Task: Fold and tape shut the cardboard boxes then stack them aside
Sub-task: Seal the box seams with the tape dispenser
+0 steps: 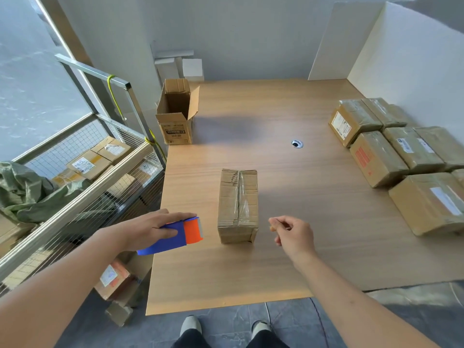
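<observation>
1. Head view: left hand (148, 228) grip wraps the tape dispenser (175, 236) at the desk (251, 272) edge; right hand (293, 234) grip loosely curled, holding nothing clear.
2. Taped box (238, 205) sits between the hands; open box (177, 110) far-left; sealed boxes (401, 156) right.

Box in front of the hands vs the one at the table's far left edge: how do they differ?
The near box has its flaps folded shut with clear tape along the seam; the far box stands with its flaps up and its inside showing. The near box lies low and long on the table; the far box stands taller. The far box has dark print on its front; the near box's faces look plain. Both are brown corrugated cardboard.
</observation>
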`<state>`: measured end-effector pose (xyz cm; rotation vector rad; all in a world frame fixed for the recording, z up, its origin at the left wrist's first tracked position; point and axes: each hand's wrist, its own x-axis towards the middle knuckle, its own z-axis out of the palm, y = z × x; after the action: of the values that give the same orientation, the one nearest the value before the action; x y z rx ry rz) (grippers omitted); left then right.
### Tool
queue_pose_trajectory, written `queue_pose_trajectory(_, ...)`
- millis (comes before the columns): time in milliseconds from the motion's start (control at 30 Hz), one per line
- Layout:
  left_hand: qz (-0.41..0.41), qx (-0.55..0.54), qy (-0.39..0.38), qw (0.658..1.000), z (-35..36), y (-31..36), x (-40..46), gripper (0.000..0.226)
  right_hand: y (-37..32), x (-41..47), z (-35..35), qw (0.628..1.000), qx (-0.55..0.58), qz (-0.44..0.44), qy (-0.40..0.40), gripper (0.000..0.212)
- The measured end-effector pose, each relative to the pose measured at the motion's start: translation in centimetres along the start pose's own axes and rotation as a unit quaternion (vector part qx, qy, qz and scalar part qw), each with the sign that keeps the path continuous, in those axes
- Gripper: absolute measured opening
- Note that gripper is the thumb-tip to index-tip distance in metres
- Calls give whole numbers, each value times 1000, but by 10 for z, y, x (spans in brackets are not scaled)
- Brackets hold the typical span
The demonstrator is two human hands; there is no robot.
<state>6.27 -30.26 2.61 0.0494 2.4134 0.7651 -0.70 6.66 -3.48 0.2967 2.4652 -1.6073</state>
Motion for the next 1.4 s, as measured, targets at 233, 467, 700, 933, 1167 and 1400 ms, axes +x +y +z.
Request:
queue_pose_trajectory(233, -27, 32, -17, 999, -4, -17, 18, 58, 15, 8, 22, 999, -41, -14, -13, 18)
queue_pose_trajectory(467, -31, 57, -11, 998, 3, -18, 41, 55, 28, 15, 39, 997, -73, -23, 7, 17)
queue_pose_trajectory(700, -26, 33, -12, 999, 0, -18, 48, 54, 0, 10, 62, 974, -207, -27, 90, 50)
queue_pose_trajectory(933, -23, 61, -27, 997, -6, -19, 53, 54, -11, 10, 118, 836, -448, -291, -126, 64)
queue_pose_trajectory(1167, -58, 103, -60, 991, 15, -14, 63, 48, 0, 13, 122, 808, -495, -300, -108, 68)
queue_pose_trajectory(1400, -74, 87, -60, 992, 29, 13, 80, 50, 0, 13, 126, 808, -499, -297, -96, 67)
